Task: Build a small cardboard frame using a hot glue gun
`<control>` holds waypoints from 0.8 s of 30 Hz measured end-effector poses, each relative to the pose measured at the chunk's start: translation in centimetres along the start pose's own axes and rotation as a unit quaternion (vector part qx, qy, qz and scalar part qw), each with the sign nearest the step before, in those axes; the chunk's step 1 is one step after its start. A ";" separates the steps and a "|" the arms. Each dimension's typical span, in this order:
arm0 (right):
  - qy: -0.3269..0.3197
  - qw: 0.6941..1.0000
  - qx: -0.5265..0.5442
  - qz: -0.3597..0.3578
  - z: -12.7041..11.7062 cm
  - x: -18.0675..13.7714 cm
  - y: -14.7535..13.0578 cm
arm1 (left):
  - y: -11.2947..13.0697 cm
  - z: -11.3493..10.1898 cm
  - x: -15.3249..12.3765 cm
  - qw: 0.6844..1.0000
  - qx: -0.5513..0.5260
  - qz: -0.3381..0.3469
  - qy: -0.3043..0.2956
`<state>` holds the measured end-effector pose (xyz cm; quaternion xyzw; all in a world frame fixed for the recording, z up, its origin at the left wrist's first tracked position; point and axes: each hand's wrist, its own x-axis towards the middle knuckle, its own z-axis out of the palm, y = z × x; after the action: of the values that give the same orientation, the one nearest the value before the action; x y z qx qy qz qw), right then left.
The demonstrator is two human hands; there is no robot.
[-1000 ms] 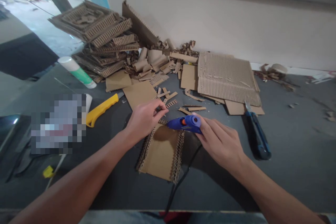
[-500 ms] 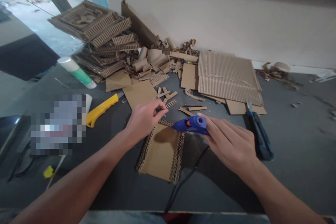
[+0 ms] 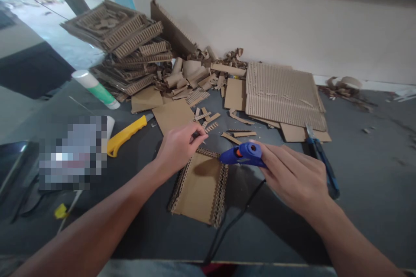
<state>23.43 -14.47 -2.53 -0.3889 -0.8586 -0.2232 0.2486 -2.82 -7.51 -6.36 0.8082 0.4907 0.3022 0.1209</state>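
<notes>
One yellow knife (image 3: 125, 136) and one blue knife (image 3: 322, 163) are lying aside; mid-frame, the right hand (image 3: 294, 177) is gripping one glue gun (image 3: 242, 156), the left hand (image 3: 177, 149) pinching narrow over one cardboard piece (image 3: 199, 190).

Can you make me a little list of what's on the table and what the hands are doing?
Left hand: fingertips pinched at the cardboard panel's far edge
Right hand: holds the blue glue gun, nozzle toward the panel
Left side: yellow knife, white-and-green tube
Right side: blue knife
Back: cardboard pile, corrugated sheet
Surface: dark table
</notes>
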 end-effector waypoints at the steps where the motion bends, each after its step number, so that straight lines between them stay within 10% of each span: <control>1: 0.007 1.000 0.005 0.008 0.2 -0.1 0.1 | 0.0 0.0 0.0 1.000 0.004 -0.004 0.005; 15: -0.012 0.868 0.264 0.421 3.6 0.1 0.8 | 1.1 0.8 -0.1 0.987 0.118 -0.063 0.092; 24: 0.009 0.807 0.332 0.488 4.2 0.0 1.3 | 0.8 -2.1 0.3 0.981 -0.001 0.191 0.001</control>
<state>23.35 -11.25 -5.58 -0.6485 -0.5748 0.2232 0.4463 -3.41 -7.79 -4.25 0.8867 0.3269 0.3214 0.0607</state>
